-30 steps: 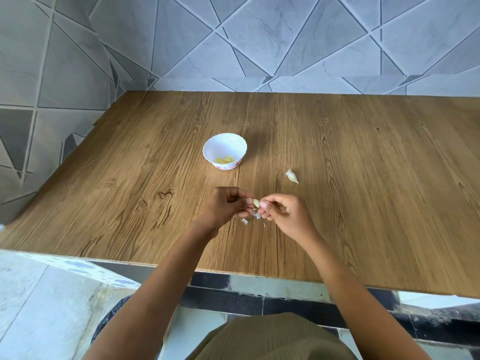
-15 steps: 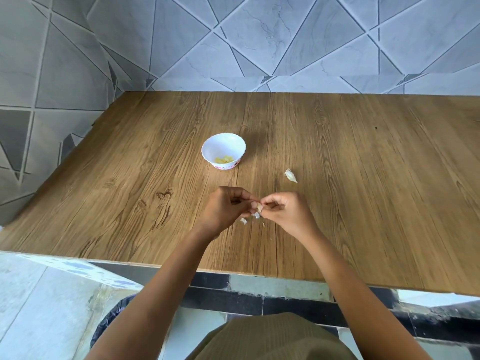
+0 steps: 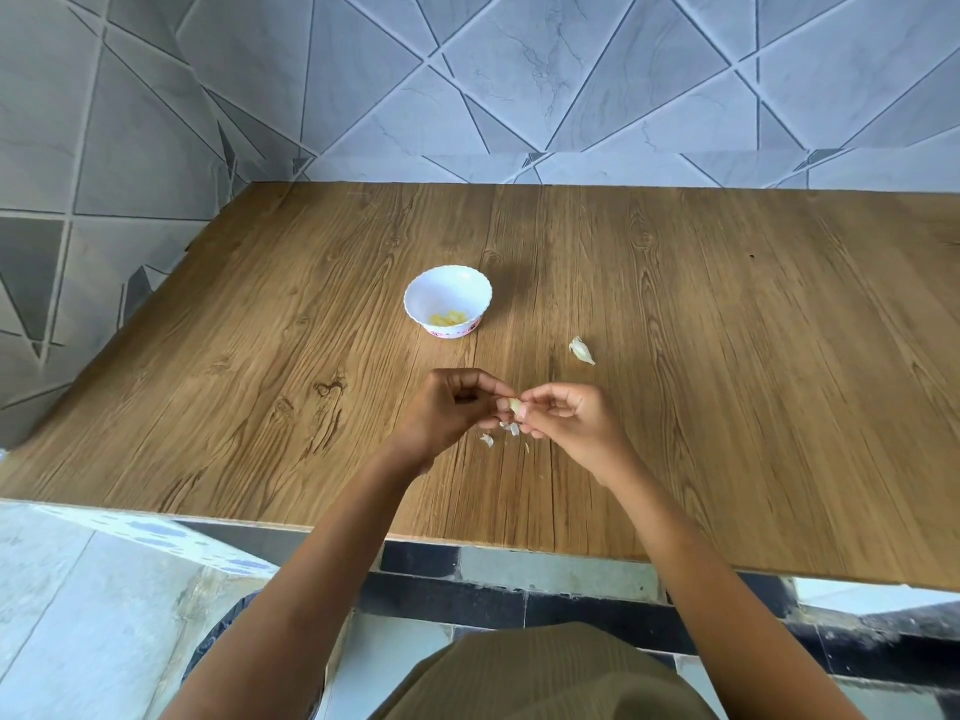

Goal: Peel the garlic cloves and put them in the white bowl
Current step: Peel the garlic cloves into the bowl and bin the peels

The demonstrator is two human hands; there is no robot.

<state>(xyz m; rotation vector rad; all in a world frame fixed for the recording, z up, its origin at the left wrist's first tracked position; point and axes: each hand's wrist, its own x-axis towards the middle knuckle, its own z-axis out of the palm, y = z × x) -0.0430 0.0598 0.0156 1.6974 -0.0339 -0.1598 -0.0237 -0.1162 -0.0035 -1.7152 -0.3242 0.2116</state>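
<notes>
A small garlic clove (image 3: 515,405) is pinched between the fingertips of my left hand (image 3: 452,407) and my right hand (image 3: 569,420), just above the wooden table (image 3: 727,356). Beyond my hands stands the white bowl (image 3: 415,298) with a few pale yellow peeled cloves (image 3: 450,319) in its bottom. An unpeeled clove (image 3: 582,350) lies on the table to the right of the bowl. Under my hands lie small white scraps of garlic skin (image 3: 488,439).
The table's back and left edges meet a grey tiled wall (image 3: 519,80). Its front edge (image 3: 467,540) runs just in front of my body, with tiled floor below.
My hands have stayed in the same spot and their fingers keep working on the clove. The bowl and the loose clove have not moved on the table.
</notes>
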